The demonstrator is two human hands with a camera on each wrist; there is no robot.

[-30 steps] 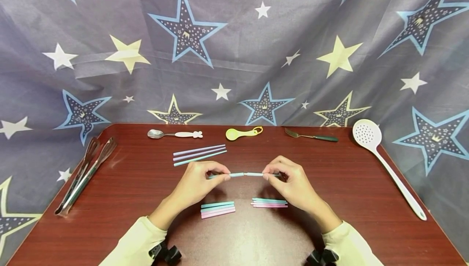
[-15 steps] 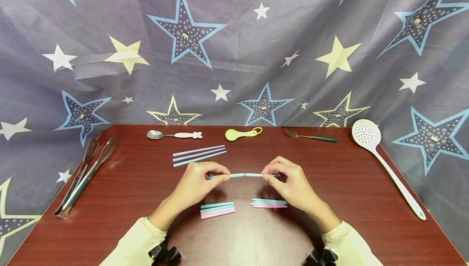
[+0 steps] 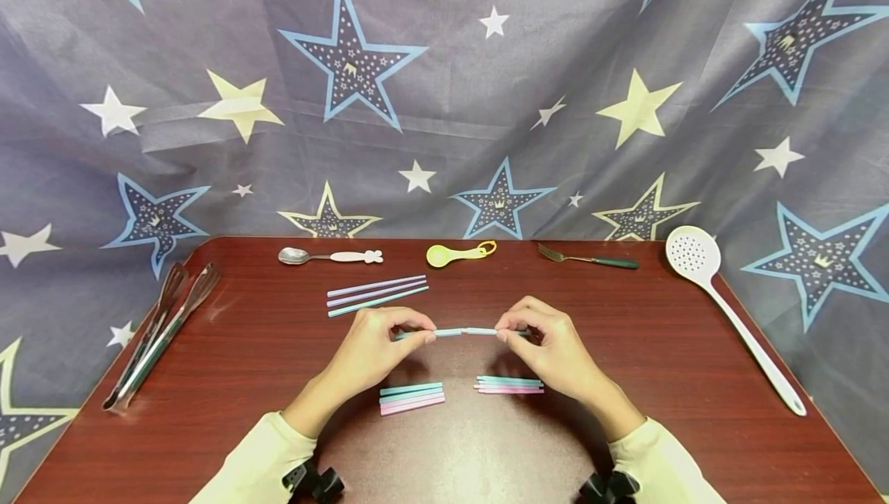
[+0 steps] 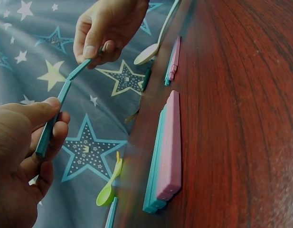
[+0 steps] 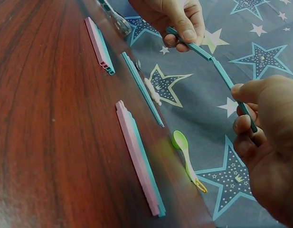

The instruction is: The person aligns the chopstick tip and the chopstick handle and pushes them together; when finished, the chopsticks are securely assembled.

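Note:
Between thumb and fingers my left hand (image 3: 378, 342) pinches a teal chopstick half (image 4: 55, 116). My right hand (image 3: 552, 342) pinches another teal chopstick half (image 5: 225, 76) the same way. Above the middle of the table, the two halves meet end to end at a slight bend, plain in both wrist views. How far one end sits inside the other cannot be told. Below the left hand lies a group of teal and pink chopstick halves (image 3: 412, 398), with open sockets showing in the right wrist view. A second teal and pink group (image 3: 510, 385), with narrow end pegs, lies near the right hand.
Behind the left hand lie three long chopsticks (image 3: 378, 295), purple and teal. Along the back edge are a spoon (image 3: 347, 256), a yellow-green measuring spoon (image 3: 458, 253) and a fork (image 3: 597, 261). Metal tongs (image 3: 163, 334) lie left, a white skimmer (image 3: 736, 319) right. A star-patterned cloth hangs behind.

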